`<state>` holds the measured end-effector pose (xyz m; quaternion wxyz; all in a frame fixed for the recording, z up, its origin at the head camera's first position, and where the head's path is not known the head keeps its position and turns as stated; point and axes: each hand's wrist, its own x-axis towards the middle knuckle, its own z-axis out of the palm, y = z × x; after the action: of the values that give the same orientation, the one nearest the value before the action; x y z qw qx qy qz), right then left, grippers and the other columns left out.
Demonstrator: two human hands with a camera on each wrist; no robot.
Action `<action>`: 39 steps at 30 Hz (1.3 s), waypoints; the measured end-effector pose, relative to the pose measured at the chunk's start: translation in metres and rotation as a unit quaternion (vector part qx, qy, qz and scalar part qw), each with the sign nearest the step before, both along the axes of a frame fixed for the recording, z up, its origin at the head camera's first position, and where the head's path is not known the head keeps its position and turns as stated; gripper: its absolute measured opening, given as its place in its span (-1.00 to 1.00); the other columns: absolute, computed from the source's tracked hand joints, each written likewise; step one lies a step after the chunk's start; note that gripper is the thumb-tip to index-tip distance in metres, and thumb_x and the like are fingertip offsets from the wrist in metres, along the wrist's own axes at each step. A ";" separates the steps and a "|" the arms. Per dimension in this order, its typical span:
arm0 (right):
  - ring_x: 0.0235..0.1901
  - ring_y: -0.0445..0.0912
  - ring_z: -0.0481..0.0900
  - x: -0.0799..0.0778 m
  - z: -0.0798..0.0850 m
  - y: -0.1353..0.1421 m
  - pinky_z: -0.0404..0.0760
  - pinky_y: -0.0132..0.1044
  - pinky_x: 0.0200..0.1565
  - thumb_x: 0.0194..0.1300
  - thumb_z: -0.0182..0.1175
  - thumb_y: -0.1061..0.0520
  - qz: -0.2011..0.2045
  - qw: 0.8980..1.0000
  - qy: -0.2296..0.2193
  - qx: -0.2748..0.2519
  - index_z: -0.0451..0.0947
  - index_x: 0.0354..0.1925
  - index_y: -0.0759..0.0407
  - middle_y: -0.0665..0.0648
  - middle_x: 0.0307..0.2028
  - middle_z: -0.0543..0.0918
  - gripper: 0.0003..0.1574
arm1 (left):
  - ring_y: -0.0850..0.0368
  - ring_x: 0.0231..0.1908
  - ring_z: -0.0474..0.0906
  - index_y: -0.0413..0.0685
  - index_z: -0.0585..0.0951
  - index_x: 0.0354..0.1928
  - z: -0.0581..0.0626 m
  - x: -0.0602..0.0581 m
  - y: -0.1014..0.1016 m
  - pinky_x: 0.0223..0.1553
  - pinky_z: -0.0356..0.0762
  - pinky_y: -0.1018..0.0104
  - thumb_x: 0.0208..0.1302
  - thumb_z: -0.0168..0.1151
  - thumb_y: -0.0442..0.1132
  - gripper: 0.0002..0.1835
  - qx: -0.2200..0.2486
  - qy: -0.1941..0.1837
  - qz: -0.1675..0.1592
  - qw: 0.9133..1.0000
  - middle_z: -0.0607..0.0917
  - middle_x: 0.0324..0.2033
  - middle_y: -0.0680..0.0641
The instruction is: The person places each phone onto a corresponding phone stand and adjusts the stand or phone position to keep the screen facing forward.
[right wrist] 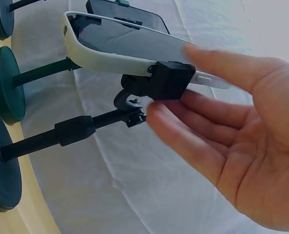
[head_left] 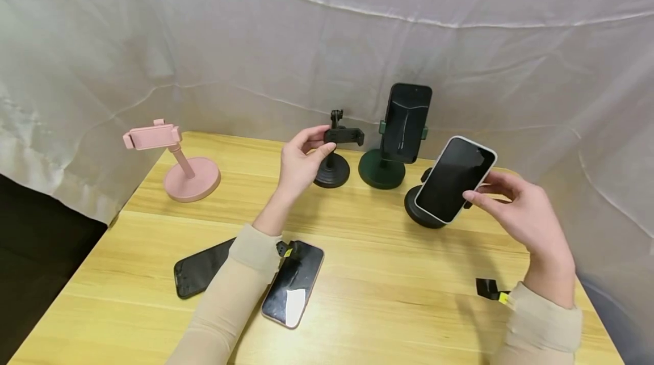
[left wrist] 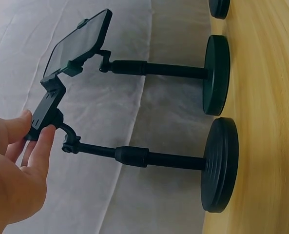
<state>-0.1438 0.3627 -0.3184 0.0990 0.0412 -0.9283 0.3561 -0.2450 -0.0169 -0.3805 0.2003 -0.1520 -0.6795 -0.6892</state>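
My left hand point(head_left: 298, 165) pinches one end of the clamp point(head_left: 345, 136) on a black phone stand point(head_left: 332, 172). That clamp holds no phone; its stem and ridged round base point(left wrist: 221, 165) show in the left wrist view. At the right, a smartphone in a white case point(head_left: 455, 180) sits tilted in the clamp point(right wrist: 171, 80) of another black stand point(head_left: 425, 214). My right hand point(head_left: 528, 214) holds this phone by its right edge, thumb at the screen side and fingers behind, around the clamp's end.
A dark green stand point(head_left: 382, 175) carries an upright phone point(head_left: 407, 121) between the two black stands. A pink phone stand point(head_left: 191, 180) stands at the left. Two phones lie near my left forearm: a black one point(head_left: 201, 268) and a pink-edged one point(head_left: 293, 285). Grey cloth hangs behind the table.
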 end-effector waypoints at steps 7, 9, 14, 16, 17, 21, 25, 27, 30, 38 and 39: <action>0.13 -0.19 0.63 -0.001 0.005 -0.030 0.57 -0.46 0.17 0.10 0.53 0.43 -0.060 0.956 0.206 -0.199 0.58 0.28 0.28 0.02 0.11 0.68 -0.24 | 0.08 -0.08 0.67 -0.35 0.64 0.19 0.000 -0.002 -0.001 -0.03 0.70 0.31 0.31 0.43 -0.41 -0.58 -0.004 -0.001 -0.016 1.000 0.72 0.03 -0.23; 0.20 -0.07 0.59 0.002 0.010 -0.045 0.53 -0.32 0.28 0.05 0.54 0.46 -0.055 0.931 0.291 -0.214 0.60 0.23 0.37 0.16 0.16 0.67 -0.26 | 0.07 -0.06 0.67 -0.33 0.64 0.20 0.000 -0.002 -0.001 -0.02 0.70 0.30 0.32 0.43 -0.41 -0.58 -0.007 -0.002 -0.020 1.000 0.71 0.04 -0.21; 0.19 0.06 0.59 0.013 0.022 -0.082 0.48 -0.16 0.36 0.09 0.58 0.31 -0.021 0.886 0.400 -0.235 0.61 0.12 0.54 0.34 0.12 0.67 -0.35 | 0.06 -0.05 0.66 -0.28 0.65 0.20 0.001 -0.002 -0.002 -0.02 0.70 0.29 0.34 0.42 -0.40 -0.60 -0.014 -0.004 -0.024 1.000 0.70 0.03 -0.19; 0.18 0.06 0.60 0.015 0.022 -0.093 0.49 -0.14 0.35 0.13 0.55 0.31 0.003 0.884 0.408 -0.229 0.60 0.10 0.58 0.39 0.11 0.66 -0.38 | 0.07 -0.05 0.66 -0.27 0.66 0.19 0.002 -0.002 -0.002 -0.02 0.70 0.30 0.34 0.42 -0.40 -0.60 -0.017 -0.004 -0.024 1.000 0.70 0.03 -0.19; 0.18 0.06 0.60 0.015 0.021 -0.097 0.50 -0.15 0.35 0.15 0.52 0.33 0.016 0.887 0.405 -0.221 0.59 0.09 0.60 0.41 0.11 0.65 -0.41 | 0.07 -0.05 0.66 -0.27 0.66 0.19 0.002 -0.002 -0.002 -0.02 0.70 0.31 0.34 0.41 -0.41 -0.61 -0.018 -0.003 -0.025 1.000 0.70 0.03 -0.19; 0.21 0.05 0.59 0.010 0.012 -0.107 0.51 -0.20 0.33 0.13 0.41 0.47 0.066 0.908 0.374 -0.174 0.58 0.11 0.58 0.43 0.16 0.62 -0.45 | 0.06 -0.06 0.65 -0.29 0.66 0.19 0.004 -0.002 -0.002 -0.03 0.68 0.35 0.34 0.41 -0.42 -0.61 -0.017 -0.005 -0.027 0.999 0.70 0.04 -0.22; 0.27 0.00 0.55 0.000 0.000 -0.115 0.49 -0.25 0.34 0.10 0.41 0.53 0.097 0.923 0.346 -0.134 0.56 0.19 0.51 0.36 0.23 0.60 -0.36 | 0.05 -0.06 0.66 -0.30 0.65 0.20 0.007 -0.001 -0.003 -0.03 0.68 0.36 0.34 0.40 -0.43 -0.61 -0.022 -0.004 -0.025 0.999 0.71 0.04 -0.23; 0.28 -0.01 0.54 -0.005 -0.004 -0.120 0.48 -0.26 0.35 0.13 0.41 0.53 0.108 0.928 0.332 -0.132 0.55 0.24 0.46 0.31 0.25 0.59 -0.33 | 0.05 -0.05 0.66 -0.29 0.66 0.19 0.007 -0.002 -0.004 -0.02 0.68 0.34 0.34 0.40 -0.43 -0.61 -0.026 -0.004 -0.024 0.999 0.71 0.04 -0.22; 0.27 -0.01 0.54 -0.014 -0.009 -0.131 0.50 -0.25 0.33 0.19 0.42 0.50 0.114 0.933 0.311 -0.137 0.55 0.28 0.38 0.25 0.27 0.59 -0.32 | 0.06 -0.04 0.67 -0.25 0.67 0.19 0.007 -0.003 -0.005 0.00 0.68 0.31 0.35 0.39 -0.42 -0.62 -0.035 0.001 -0.019 0.999 0.72 0.05 -0.19; 0.30 0.03 0.53 -0.038 -0.019 -0.158 0.52 -0.16 0.32 0.33 0.37 0.38 0.120 0.944 0.258 -0.168 0.53 0.31 0.35 0.23 0.29 0.56 -0.41 | -0.03 -0.02 0.68 -0.26 0.66 0.20 0.007 -0.002 -0.004 0.09 0.66 0.15 0.35 0.39 -0.42 -0.62 -0.042 0.002 -0.017 0.999 0.72 0.06 -0.21; 0.29 0.03 0.53 -0.040 -0.020 -0.161 0.53 -0.15 0.32 0.34 0.37 0.37 0.119 0.945 0.250 -0.177 0.53 0.31 0.34 0.24 0.29 0.56 -0.41 | -0.04 -0.02 0.68 -0.26 0.66 0.19 0.006 -0.002 -0.003 0.10 0.65 0.15 0.35 0.39 -0.42 -0.62 -0.042 0.002 -0.016 0.999 0.72 0.07 -0.21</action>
<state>-0.1842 0.2014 -0.3383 0.2902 0.2205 -0.7842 0.5022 -0.2470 -0.0203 -0.3741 0.1838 -0.1725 -0.7048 -0.6631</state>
